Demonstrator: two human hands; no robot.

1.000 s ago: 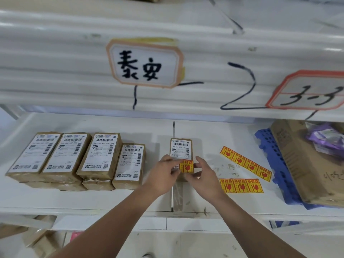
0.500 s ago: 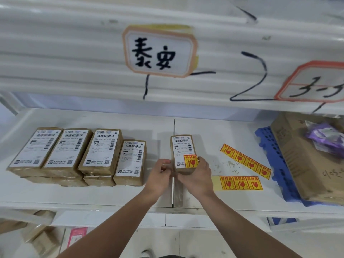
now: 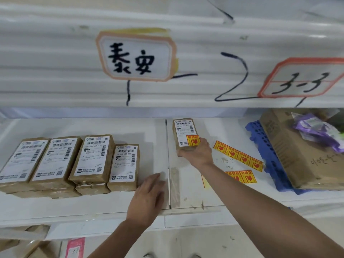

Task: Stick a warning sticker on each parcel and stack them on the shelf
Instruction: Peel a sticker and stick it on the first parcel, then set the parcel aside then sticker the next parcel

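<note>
A small brown parcel (image 3: 183, 130) with a white label and a yellow-red warning sticker (image 3: 193, 140) lies far back on the white shelf (image 3: 149, 131). My right hand (image 3: 198, 153) grips its near end. My left hand (image 3: 149, 194) rests flat and empty on the shelf's front, just right of a row of similar brown parcels (image 3: 91, 161), some of them stacked two high. Two strips of warning stickers lie right of my right hand: a diagonal sticker strip (image 3: 240, 158) and a shorter sticker strip (image 3: 242, 176) partly hidden by my forearm.
A large cardboard box (image 3: 297, 151) with a purple bag (image 3: 316, 129) on top sits on a blue plastic pallet (image 3: 260, 142) at the right. The upper shelf edge carries handwritten tags (image 3: 136, 55). More parcels (image 3: 28, 239) lie below at lower left.
Both hands held the stickered parcel near the shelf's front. My right hand has since pushed it back on the shelf, and my left hand let go and dropped to the shelf's front edge.
</note>
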